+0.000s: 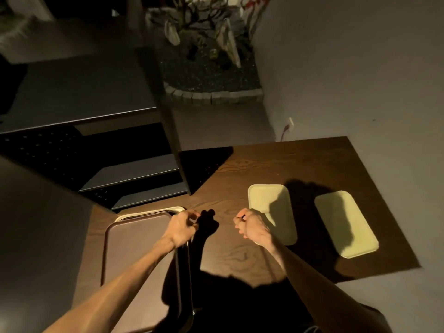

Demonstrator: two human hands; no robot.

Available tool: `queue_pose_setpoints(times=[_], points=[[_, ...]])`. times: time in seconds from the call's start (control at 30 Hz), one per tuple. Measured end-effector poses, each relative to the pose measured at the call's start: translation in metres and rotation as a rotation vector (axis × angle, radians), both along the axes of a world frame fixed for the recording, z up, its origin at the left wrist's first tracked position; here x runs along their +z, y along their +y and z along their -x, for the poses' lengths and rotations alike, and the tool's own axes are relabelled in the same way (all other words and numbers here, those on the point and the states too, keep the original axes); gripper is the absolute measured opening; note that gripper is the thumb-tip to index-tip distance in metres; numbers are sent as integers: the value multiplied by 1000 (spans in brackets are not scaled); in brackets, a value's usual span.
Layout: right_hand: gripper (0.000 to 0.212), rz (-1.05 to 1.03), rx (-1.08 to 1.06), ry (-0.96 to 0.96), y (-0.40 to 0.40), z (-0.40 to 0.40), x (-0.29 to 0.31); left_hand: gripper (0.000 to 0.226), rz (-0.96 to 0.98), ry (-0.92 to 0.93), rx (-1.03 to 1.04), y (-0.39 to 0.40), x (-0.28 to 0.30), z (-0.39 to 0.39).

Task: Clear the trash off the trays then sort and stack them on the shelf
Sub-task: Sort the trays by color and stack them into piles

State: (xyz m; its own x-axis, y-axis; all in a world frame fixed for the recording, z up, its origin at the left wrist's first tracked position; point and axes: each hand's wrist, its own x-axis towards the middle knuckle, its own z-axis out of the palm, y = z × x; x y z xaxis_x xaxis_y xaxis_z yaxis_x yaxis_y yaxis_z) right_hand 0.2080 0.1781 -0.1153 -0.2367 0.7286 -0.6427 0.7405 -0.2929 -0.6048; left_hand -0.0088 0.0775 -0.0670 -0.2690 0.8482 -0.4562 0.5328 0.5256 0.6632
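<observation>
The fingers of the left hand (183, 225) are seen loosely curled over the far right corner of the brown tray (139, 258); whether the rim is actually gripped cannot be told, as the fingertips are turned away from the camera. The brown tray lies at the left of the wooden table (230, 251), its long axis running toward and away from the person, and a cream rim (153, 211) of a second tray is visible beneath its far edge, so a stack is judged to be there. No trash is visible on any tray.

Further right, the right hand (249, 225) is held as a closed fist above the table, and a small dark item (243, 217) protrudes from its top; what that item is cannot be made out. Just to the right of this fist lies the nearer cream tray (281, 207), its near left part hidden behind the hand. The farther cream tray (348, 224) lies well apart to the right. Both cream trays have their long axes running near to far, angled slightly rightward.

The coming move is judged to turn on this: the cream trays lie to the right of the right hand, which is the nearer hand, and the nearer tray's left long edge is presented to its fingers. The dark shelf (134, 173) lies beyond the table, left of centre
</observation>
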Motion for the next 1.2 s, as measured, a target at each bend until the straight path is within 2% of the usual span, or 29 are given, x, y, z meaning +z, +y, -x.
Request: queue_pose_setpoints(times=[0.13,0.23,0.47,0.7,0.77,0.9,1.0,1.1,1.2], points=[[27,-22,-6,-39,29,-53,-29,27,42,-21,-42,30,-5,-40],[21,5,-37,-75,49,-87,-42,25,71,-15,-49,51,-10,-69],[28,-20,-50,-70,76,-150,-19,29,154,15,-99,94,-26,-126],[25,-89,21,-216,104,-205,-15,24,290,24,-33,118,-55,-170],[32,-110,-9,-272,109,-216,-17,19,322,-4,20,121,-64,-180],[62,-198,3,-450,116,-240,-30,20,345,-7,64,126,-82,-193],[70,-232,41,-479,122,-255,-43,24,379,15,140,130,-94,-200],[55,-316,69,-480,122,-267,-54,33,389,146,192,136,-100,-209],[35,-261,114,-453,126,-272,-66,46,424,238,197,139,-102,-213]])
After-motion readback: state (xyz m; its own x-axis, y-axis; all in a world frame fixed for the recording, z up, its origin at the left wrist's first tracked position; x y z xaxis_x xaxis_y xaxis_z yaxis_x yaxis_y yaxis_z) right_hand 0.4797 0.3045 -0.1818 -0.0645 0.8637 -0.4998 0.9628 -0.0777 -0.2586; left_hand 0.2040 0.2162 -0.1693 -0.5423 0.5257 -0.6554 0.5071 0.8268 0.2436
